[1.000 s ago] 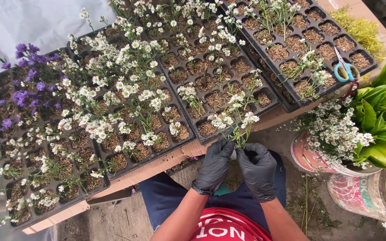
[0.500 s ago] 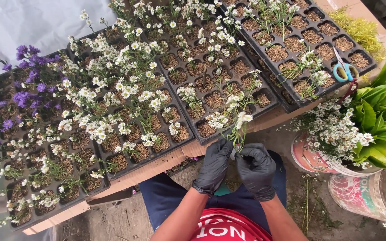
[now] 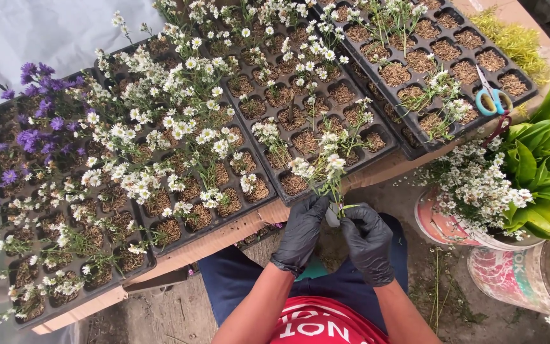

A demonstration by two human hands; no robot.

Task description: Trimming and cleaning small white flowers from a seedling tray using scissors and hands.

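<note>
Black gloves [image 3: 367,239], white flowers [image 3: 326,169], perhaps teal-handled scissors [image 3: 493,99]

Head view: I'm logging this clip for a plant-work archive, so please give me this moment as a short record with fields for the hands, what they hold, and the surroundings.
left hand: black-gloved left hand, fingers pinched on the stems
right hand: black-gloved right hand, also pinched on the stems
held thing: small bunch of white flowers, upright, just in front of the bench edge
bench: black seedling trays with white blooms, many cells bare
left side: purple flowers
right side: scissors with blue handles lying on a tray; bucket of cut white flowers; green leafy plant
</note>
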